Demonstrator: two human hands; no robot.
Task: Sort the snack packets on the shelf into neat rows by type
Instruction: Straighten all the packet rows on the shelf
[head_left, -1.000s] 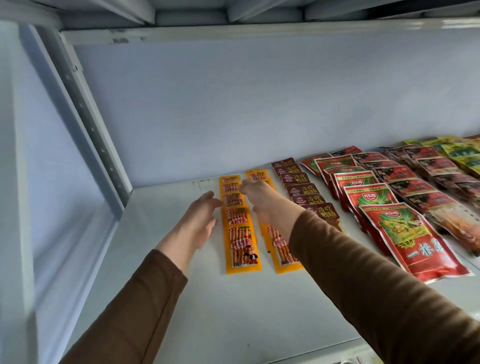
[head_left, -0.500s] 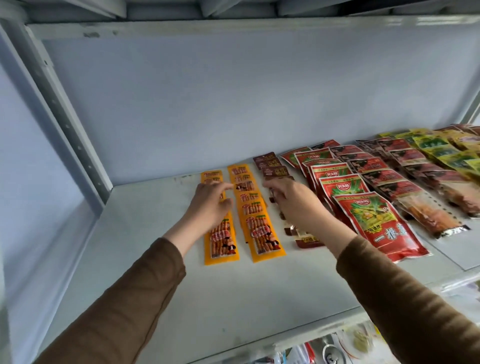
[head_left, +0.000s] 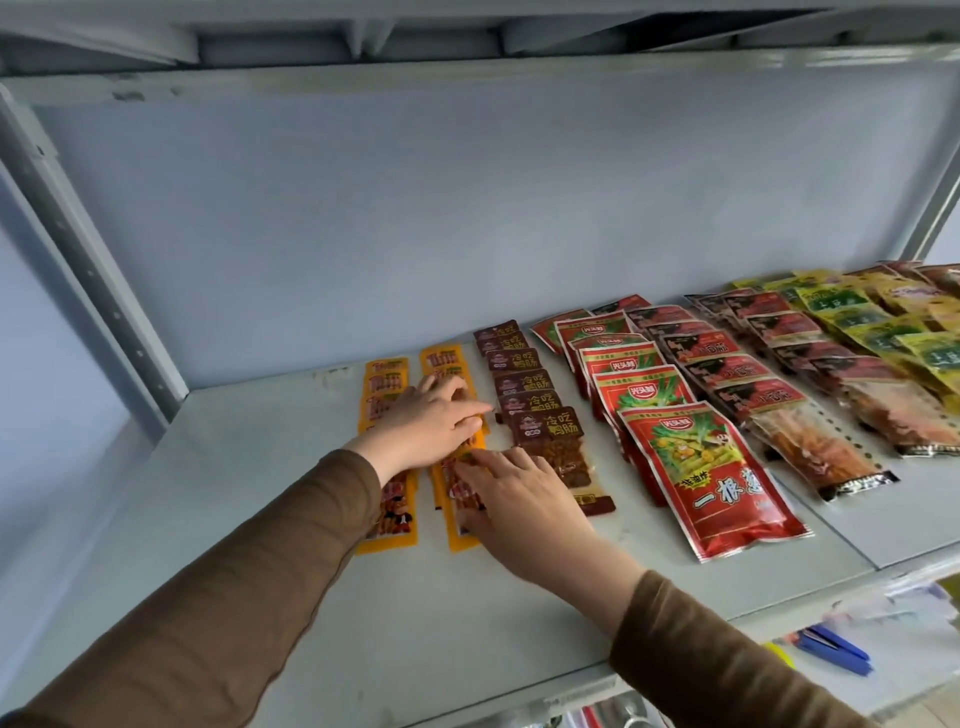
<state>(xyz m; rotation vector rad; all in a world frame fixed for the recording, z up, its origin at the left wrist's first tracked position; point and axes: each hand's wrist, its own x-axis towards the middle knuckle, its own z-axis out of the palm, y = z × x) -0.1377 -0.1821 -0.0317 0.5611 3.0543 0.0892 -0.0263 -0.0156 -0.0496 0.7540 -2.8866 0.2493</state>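
Observation:
Two rows of orange snack packets lie on the grey shelf (head_left: 218, 519): a left orange row (head_left: 387, 382) and a right orange row (head_left: 444, 361). My left hand (head_left: 426, 428) lies flat across both rows, fingers straight and reaching to the right row. My right hand (head_left: 519, 509) rests with straight fingers on the front packets of the right orange row. To their right runs a row of dark brown packets (head_left: 527, 387), then red packets with green pictures (head_left: 701, 478), then dark red packets (head_left: 727, 369) and yellow-green packets (head_left: 872, 332).
The shelf's back wall (head_left: 467, 208) and a perforated upright post (head_left: 88, 280) at the left close the space. Bare shelf lies left of the orange rows and in front of them. Below the front right edge, blue items (head_left: 831, 647) show on a lower level.
My left hand slid right onto the right orange row. My right hand came off the brown packets, moving back and left onto that row's front packets. The view shifted right.

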